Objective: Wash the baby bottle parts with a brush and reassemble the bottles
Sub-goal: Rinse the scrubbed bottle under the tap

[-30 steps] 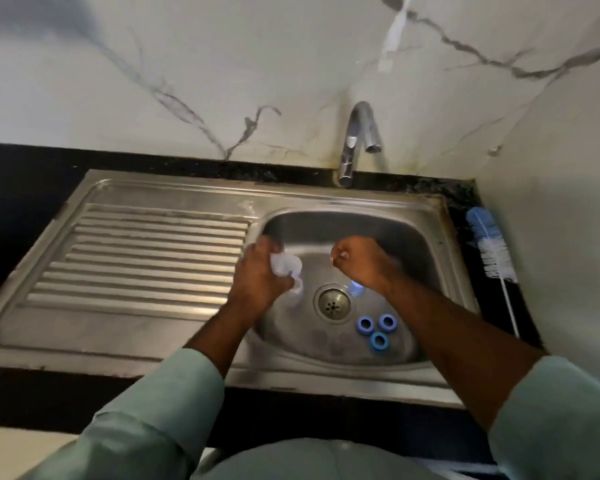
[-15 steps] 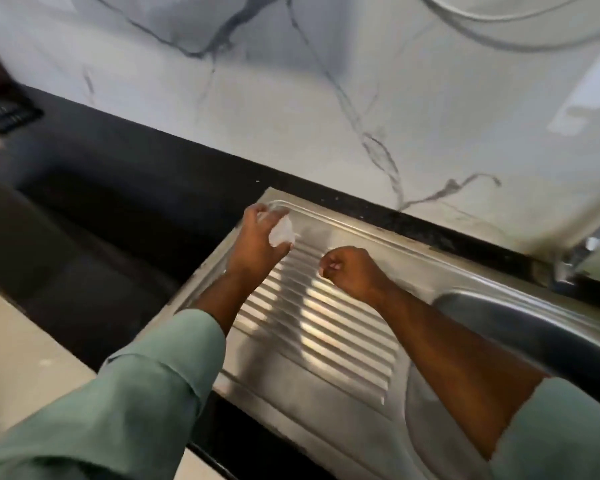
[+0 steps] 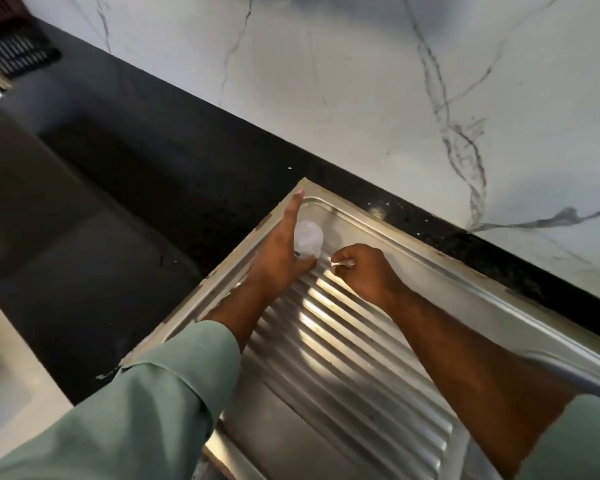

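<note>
- You are at the setting-down step, as far as one can judge: washed pieces are going onto the ribbed stainless-steel draining board (image 3: 343,344), away from the basin, which barely shows at the lower right edge.
- Your left hand (image 3: 278,258) holds a small clear, rounded plastic bottle part (image 3: 308,239) at the far left corner of the draining board, just beside the raised rim. The thumb lies against the part's near side and the forefinger stretches straight out past it toward the corner, so the grip looks loose and half open rather than a full wrap.
- Whether the clear part already touches the steel cannot be told; it sits low over the flat margin beyond the ribs.
- Its long axis seems to run roughly along your forefinger, toward the far corner, with the domed, wider end pointing away from you. Blur keeps this from being certain, and which end is the open mouth cannot be told.
- Your right hand (image 3: 364,271) is curled into a near fist just beside the left, pinching a tiny pale, translucent piece (image 3: 342,262) between thumb and forefinger; what it is cannot be made out.
- Next, you will likely need to stand the clear part where it can drain and will not roll down the ribs, then release both pieces and go back for the rest.
- The black stone counter (image 3: 146,188) lies left of the draining board, the veined white marble wall (image 3: 361,81) behind it.
</note>
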### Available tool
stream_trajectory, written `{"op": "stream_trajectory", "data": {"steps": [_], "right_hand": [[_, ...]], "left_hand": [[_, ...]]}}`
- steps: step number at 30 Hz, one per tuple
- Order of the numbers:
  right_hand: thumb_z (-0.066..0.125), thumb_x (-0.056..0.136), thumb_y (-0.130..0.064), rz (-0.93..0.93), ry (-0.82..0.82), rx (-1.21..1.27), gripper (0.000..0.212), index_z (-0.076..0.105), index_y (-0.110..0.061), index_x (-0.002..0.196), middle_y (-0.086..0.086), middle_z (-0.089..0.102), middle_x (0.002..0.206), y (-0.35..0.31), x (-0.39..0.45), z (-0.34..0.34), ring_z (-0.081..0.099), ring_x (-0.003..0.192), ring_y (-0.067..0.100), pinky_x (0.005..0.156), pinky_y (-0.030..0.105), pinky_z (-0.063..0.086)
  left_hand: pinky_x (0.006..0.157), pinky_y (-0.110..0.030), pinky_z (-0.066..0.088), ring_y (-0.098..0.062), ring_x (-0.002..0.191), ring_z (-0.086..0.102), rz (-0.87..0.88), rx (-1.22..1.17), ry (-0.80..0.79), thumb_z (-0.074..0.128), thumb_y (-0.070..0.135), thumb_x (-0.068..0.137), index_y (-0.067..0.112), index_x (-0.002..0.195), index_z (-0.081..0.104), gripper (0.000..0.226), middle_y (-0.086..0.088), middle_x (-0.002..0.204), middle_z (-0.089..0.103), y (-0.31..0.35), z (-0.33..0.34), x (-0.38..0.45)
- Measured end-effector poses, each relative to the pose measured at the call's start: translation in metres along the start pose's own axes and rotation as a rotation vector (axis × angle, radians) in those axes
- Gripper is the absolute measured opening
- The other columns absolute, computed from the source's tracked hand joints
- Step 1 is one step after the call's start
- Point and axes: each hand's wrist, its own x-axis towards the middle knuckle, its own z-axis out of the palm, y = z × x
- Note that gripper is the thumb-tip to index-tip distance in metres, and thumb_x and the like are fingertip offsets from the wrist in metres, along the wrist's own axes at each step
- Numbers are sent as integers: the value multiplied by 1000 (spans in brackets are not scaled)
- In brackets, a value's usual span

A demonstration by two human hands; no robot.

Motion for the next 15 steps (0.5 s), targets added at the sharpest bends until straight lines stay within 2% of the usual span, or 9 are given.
{"op": "stream_trajectory", "data": {"steps": [3, 6, 10, 12, 15], "right_hand": [[66, 88, -15, 4, 4, 12, 25, 66, -9, 112, 7, 68, 110, 1, -2, -3, 62, 96, 14, 86, 22, 47], [66, 88, -15, 18, 15, 18, 28, 64, -7, 115, 8, 67, 114, 1, -6, -7, 63, 104, 21, 92, 29, 49], [67, 87, -14, 25, 40, 28, 32, 62, -7, 118, 8, 65, 119, 7, -21, -14, 61, 109, 22, 94, 28, 47], [68, 86, -12, 29, 70, 36, 31, 64, -7, 117, 8, 64, 119, 17, -41, -18, 60, 110, 21, 97, 27, 46], [71, 82, -9, 10, 169, 28, 26, 70, -8, 108, 10, 66, 113, 42, -88, -25, 62, 106, 22, 96, 25, 45]], "left_hand": [[114, -34, 26, -16, 145, 28, 16, 10, 21, 85, 27, 75, 39, 155, 1, 117, 11, 161, 16, -5, 5, 1], [113, -39, 28, -16, 145, 25, 24, 29, 78, 89, 31, 69, 42, 154, 4, 121, 11, 160, 16, -5, 5, -4], [111, -46, 22, -26, 146, 19, 30, 191, 277, 89, 39, 66, 41, 152, 8, 118, -4, 160, 17, 11, 2, -31], [111, -46, 20, -29, 144, 22, 50, 274, 371, 87, 43, 68, 36, 151, 18, 108, -8, 157, 24, 26, 14, -61], [110, -39, 28, -26, 132, 36, 147, 257, 277, 79, 38, 76, 25, 136, 43, 72, -10, 141, 42, 53, 48, -115]]}}
